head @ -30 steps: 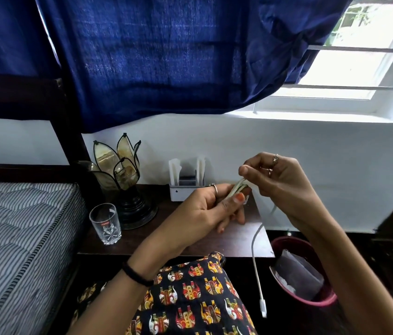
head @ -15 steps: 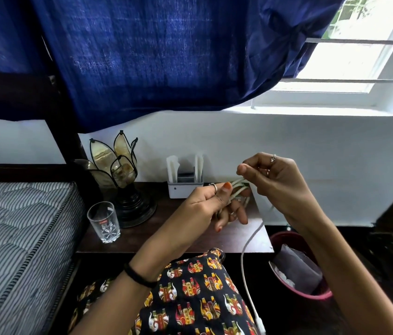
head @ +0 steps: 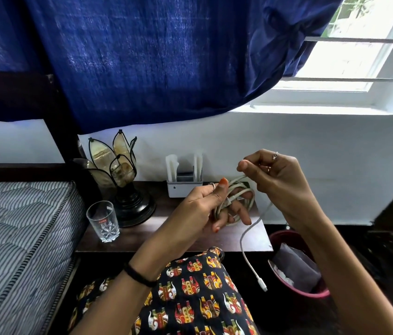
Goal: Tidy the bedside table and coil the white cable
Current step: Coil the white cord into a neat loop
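Looping over the bench [head: 156, 235], the white cable [head: 237, 189] sits wound around the left hand's [head: 205, 206] spread fingers, thumb pressing it down. The right hand [head: 272, 175] pinches a strand just above, and the free end dangles beside the pink bin [head: 311, 292].

Daylight from window [head: 350, 66] upper right only; panes blown out, no detail. Curtain [head: 156, 56] blocks most of it, backlit w/ blue glow thru the weave. Wall [head: 311, 153] evenly lit, soft. Floor [head: 383, 262] and bed frame [head: 9, 93] nearly black, detail lost. Small glints on glass [head: 103, 221]. Hands [head: 205, 209] sharp, no motion blur. Wide-angle bend at edges: curtain hem and sill curve. Slight noise in dark areas.
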